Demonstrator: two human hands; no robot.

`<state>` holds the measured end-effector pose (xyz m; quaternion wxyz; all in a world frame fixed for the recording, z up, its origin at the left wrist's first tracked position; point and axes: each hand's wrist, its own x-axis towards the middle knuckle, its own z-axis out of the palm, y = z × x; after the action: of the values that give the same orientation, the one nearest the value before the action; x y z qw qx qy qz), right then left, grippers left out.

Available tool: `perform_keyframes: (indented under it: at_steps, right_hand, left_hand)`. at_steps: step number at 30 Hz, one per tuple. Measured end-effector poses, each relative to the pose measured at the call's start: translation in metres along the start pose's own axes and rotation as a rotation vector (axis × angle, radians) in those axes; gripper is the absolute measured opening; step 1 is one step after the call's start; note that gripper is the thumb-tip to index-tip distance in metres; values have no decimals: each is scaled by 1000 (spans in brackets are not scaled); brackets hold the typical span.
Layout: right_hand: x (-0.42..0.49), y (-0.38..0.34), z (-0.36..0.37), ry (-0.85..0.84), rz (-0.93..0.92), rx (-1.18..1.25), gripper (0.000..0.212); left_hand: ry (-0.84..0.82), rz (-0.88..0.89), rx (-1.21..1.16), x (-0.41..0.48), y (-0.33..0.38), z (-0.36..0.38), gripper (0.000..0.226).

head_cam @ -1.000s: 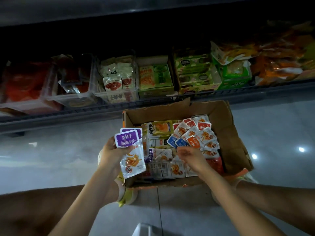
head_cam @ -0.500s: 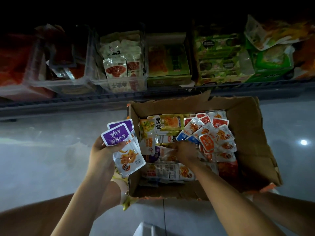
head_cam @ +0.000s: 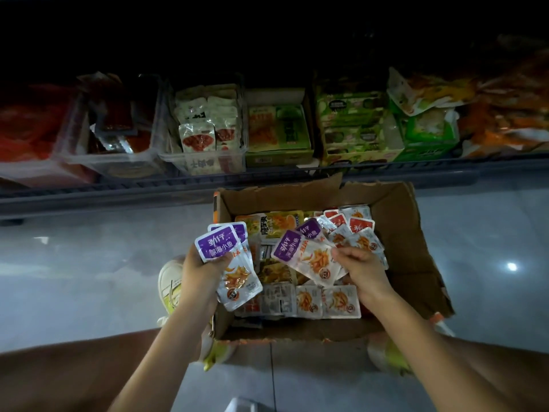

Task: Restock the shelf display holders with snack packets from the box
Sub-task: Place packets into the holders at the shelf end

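A brown cardboard box [head_cam: 413,257] sits on the floor below the shelf, filled with several small snack packets in purple, red, blue and yellow. My left hand [head_cam: 202,270] grips a small stack of purple-topped packets [head_cam: 221,251] just left of the box. Over the box's middle, my right hand [head_cam: 361,267] pinches two more purple-topped packets [head_cam: 306,254], lifted above the pile. Clear display holders [head_cam: 205,165] on the shelf hold white and red packets.
The low shelf rail [head_cam: 178,188] runs across behind the box. Green and yellow display cartons [head_cam: 279,138] and loose orange bags [head_cam: 505,120] fill the shelf's right part. My shoes [head_cam: 170,281] stand beside the box on the glossy grey floor.
My right hand came up out of the pile holding purple-topped packets. My left hand kept its stack, staying beside the box. The camera moved closer to the shelf.
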<state>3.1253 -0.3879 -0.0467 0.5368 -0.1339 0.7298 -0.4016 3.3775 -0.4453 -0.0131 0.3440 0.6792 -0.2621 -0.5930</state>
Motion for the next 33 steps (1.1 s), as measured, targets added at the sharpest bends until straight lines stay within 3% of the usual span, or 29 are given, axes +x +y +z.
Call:
perform_keyframes:
  at_steps: [3,5,12,17,22,27,29,31,33]
  right_hand:
    - [-21,-13,5,-34,83,272,4]
    - [-35,-19,15,-26,61,318,4]
    - [-66,-13,54,61,-368,-273,21]
    - [-82,-22,50,-48,-434,-306,10]
    - [-94,-30,45,-137,-574,-353,9]
    - [-95,-51,43,-38,-661,-901,27]
    - [-99,-67,44,-21,-640,-857,48]
    - [-107,-84,51,-157,-460,-607,68]
    - [-117,-97,62,-311,-375,-395,62]
  left_hand:
    - [-44,-62,-89,-13,-3,16,47]
    - [-78,-112,-166,-21,-3,27,47]
    - [-173,-79,-293,-40,9,42,39]
    - [-173,-113,-343,-41,16,38,46]
    - [-281,-138,-400,-50,17,38,61]
    - [-285,-104,-412,-58,33,32,35]
    - [-286,-55,-392,-62,42,30,34]
    - [-281,-6,-364,-66,50,28,32]
    - [-285,24,-352,-71,59,26,33]
